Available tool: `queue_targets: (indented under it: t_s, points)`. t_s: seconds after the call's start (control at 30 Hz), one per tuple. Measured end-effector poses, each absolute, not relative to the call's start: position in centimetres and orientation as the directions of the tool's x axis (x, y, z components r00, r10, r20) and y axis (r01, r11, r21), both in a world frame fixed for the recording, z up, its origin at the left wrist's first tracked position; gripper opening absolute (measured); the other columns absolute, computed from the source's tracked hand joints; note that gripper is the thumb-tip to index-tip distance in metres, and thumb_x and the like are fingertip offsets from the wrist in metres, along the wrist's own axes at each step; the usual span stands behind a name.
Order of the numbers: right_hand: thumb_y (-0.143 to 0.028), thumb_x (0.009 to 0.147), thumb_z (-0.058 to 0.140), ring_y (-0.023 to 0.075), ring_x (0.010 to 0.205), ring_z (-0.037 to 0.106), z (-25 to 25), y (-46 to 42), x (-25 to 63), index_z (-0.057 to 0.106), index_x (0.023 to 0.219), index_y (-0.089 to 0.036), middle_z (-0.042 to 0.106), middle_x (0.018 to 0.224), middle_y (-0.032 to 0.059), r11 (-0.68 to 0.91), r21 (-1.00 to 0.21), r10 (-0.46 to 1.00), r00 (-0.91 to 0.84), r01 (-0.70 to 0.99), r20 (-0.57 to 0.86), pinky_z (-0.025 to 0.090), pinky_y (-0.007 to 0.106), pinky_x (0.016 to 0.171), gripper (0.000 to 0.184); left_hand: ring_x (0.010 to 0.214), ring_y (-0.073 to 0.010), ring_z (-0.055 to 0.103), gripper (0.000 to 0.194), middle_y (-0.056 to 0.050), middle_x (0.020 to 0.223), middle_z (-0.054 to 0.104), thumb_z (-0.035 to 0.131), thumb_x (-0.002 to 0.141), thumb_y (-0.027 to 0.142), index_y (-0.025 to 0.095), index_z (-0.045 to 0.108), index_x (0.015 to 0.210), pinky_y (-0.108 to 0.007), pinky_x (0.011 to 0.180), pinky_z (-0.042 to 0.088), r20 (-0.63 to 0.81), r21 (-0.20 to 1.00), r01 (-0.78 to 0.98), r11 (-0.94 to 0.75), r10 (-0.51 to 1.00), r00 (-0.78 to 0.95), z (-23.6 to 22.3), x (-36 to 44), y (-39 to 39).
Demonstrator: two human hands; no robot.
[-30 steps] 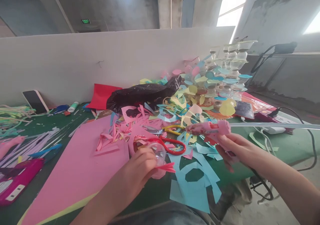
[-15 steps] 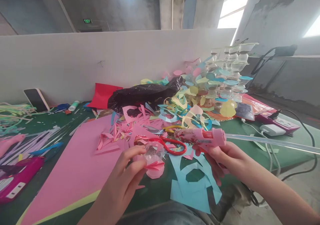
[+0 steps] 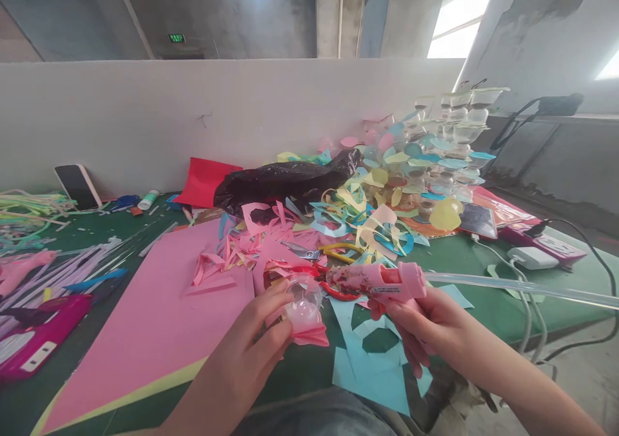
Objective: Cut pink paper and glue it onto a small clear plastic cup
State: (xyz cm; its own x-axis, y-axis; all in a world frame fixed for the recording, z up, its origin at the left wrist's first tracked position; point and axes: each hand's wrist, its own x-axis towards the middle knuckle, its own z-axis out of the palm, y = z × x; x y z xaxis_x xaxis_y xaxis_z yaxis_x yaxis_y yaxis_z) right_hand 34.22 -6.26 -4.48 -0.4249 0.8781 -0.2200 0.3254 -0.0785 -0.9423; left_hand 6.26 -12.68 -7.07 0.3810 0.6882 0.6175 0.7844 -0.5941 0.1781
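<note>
My left hand is closed on a small clear plastic cup, its fingertips along the left side. Pink paper sits against the cup's lower end. In my right hand is a pink hot glue gun, gripped by its handle, with a long clear glue stick coming out of its back. The nozzle points left, close to the cup; I cannot tell whether they touch. Behind the gun lie red-handled scissors, partly hidden. Cut blue paper lies below the gun.
Pink paper sheets cover the left of the green table. Paper scraps and a black plastic bag lie behind my hands. Stacked clear cups stand at back right, near a phone and a power strip with cables.
The cup has turned in my left hand, so the pink paper is now lower right. The glue gun has moved slightly left, with its nozzle nearer the cup. The view has shifted a little.
</note>
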Motion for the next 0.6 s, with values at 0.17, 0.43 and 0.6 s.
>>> queue_targets:
  t_s: [0.17, 0.43, 0.6]
  points:
    - [-0.068, 0.086, 0.055, 0.0130, 0.045, 0.058, -4.4, -6.3, 34.5, 0.062, 0.087, -0.019, 0.056, 0.048, -0.0048, -0.064, -0.944, 0.886, -0.417, 0.323, -0.203, 0.042, 0.024, 0.051, 0.049, 0.137, -0.0234, 0.046, 0.031, -0.010, 0.127, 0.056, 0.041, 0.092, -0.004, 0.020, 0.054, 0.106, -0.039, 0.110, 0.046, 0.716, 0.144, 0.753, -0.641, 0.593, 0.368, -6.7, 6.0, -13.2]
    - [-0.055, 0.087, 0.061, 0.0100, 0.044, 0.053, -2.8, -5.1, 31.6, 0.052, 0.069, -0.022, 0.053, 0.048, -0.0066, -0.004, -0.976, 0.931, -0.354, 0.216, -0.082, 0.046, 0.022, 0.049, 0.038, 0.136, -0.0219, 0.048, 0.035, -0.012, 0.132, 0.054, 0.041, 0.090, -0.004, 0.017, 0.047, 0.117, -0.034, 0.104, 0.052, 0.699, 0.190, 0.696, -0.692, 0.593, 0.399, -6.4, 5.2, -13.2]
    - [-0.042, 0.085, 0.065, 0.0093, 0.048, 0.048, -2.5, -3.7, 27.3, 0.063, 0.087, -0.022, 0.056, 0.058, -0.0064, 0.134, -0.981, 0.892, -0.447, 0.137, 0.059, 0.042, 0.020, 0.043, 0.020, 0.138, -0.0223, 0.047, 0.030, -0.013, 0.136, 0.054, 0.042, 0.093, 0.000, 0.018, 0.049, 0.116, -0.036, 0.108, 0.050, 0.656, 0.129, 0.730, -0.672, 0.610, 0.445, -6.6, 5.9, -13.1]
